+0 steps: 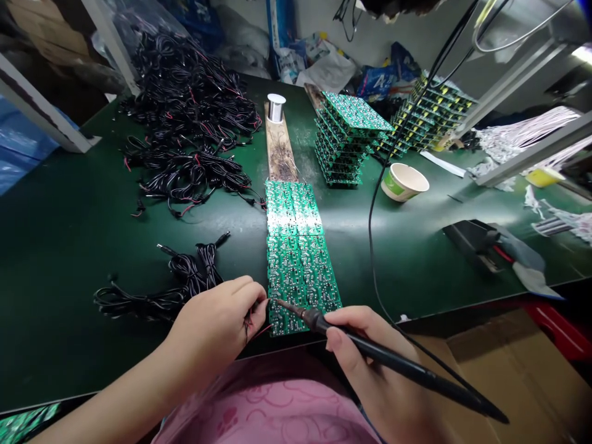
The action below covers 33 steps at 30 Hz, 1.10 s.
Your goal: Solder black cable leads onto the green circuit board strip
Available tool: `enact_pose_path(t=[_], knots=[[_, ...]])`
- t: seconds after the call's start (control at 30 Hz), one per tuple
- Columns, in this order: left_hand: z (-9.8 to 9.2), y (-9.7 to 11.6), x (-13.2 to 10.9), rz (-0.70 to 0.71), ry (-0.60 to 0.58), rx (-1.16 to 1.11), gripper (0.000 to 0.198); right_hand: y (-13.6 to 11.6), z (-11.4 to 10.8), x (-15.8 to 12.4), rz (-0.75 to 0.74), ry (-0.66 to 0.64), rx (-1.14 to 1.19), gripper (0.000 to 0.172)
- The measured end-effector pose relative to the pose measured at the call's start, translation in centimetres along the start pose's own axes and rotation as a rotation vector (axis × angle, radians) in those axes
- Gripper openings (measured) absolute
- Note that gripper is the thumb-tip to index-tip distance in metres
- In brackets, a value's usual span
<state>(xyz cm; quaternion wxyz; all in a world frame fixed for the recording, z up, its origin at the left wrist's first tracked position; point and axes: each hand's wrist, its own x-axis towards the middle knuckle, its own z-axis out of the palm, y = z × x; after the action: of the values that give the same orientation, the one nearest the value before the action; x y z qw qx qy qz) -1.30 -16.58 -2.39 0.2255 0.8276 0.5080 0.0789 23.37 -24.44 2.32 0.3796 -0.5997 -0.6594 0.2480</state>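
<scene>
While the left hand (215, 327) pinches red-and-black wire ends (250, 324), the right hand (365, 351) grips a soldering iron (407, 365), its tip at a green circuit board (287, 311).

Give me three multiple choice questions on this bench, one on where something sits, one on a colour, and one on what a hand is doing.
1. Where does the spool of solder wire stand?
A. In the cardboard box
B. On the scorched wooden strip
C. Inside the paper bowl

2. What colours are the wires pinched by the left hand?
A. White and blue
B. Yellow and green
C. Black and red

3. What is the right hand doing?
A. Holding a soldering iron pen-style, its tip at the edge of the green circuit boards
B. Resting flat on the bench
C. Lifting the paper bowl

Answers:
1. B, the spool stands upright at the strip's far end.
2. C, red shows beside black at the fingertips.
3. A, the iron lies in the fingers, its tip at the board edge.
</scene>
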Motion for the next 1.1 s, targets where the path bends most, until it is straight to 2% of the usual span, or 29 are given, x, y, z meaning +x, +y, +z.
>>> enact_pose_path(t=[0.2, 0.47, 0.7, 0.83, 0.93, 1.0, 1.1], knots=[[-0.2, -0.1, 0.0, -0.003, -0.008, -0.022, 0.026, 0.1, 0.2, 0.3, -0.036, -0.05, 0.047, 0.007], [-0.4, 0.2, 0.1, 0.038, -0.012, -0.009, 0.028, -0.7, -0.3, 0.8, -0.061, -0.096, -0.015, 0.008], [-0.6, 0.4, -0.1, 0.012, -0.039, -0.033, 0.026, -1.1, -0.9, 0.7, -0.022, 0.026, -0.047, 0.015], [-0.6, 0.2, 0.3, 0.007, -0.047, -0.056, 0.028, -1.2, -0.9, 0.7, 0.015, 0.009, -0.032, 0.019], [-1.4, -0.4, 0.9, -0.001, -0.035, -0.124, 0.021, -1.3, -0.9, 0.7, 0.017, 0.015, -0.015, 0.014], [-2.2, -0.9, 1.2, -0.024, -0.032, -0.163, 0.024, -1.2, -1.0, 0.8, 0.001, 0.023, -0.022, 0.014], [-3.6, -2.0, 1.4, 0.022, -0.102, -0.195, 0.023, -0.9, -1.3, 0.9, -0.02, 0.026, -0.066, 0.016]])
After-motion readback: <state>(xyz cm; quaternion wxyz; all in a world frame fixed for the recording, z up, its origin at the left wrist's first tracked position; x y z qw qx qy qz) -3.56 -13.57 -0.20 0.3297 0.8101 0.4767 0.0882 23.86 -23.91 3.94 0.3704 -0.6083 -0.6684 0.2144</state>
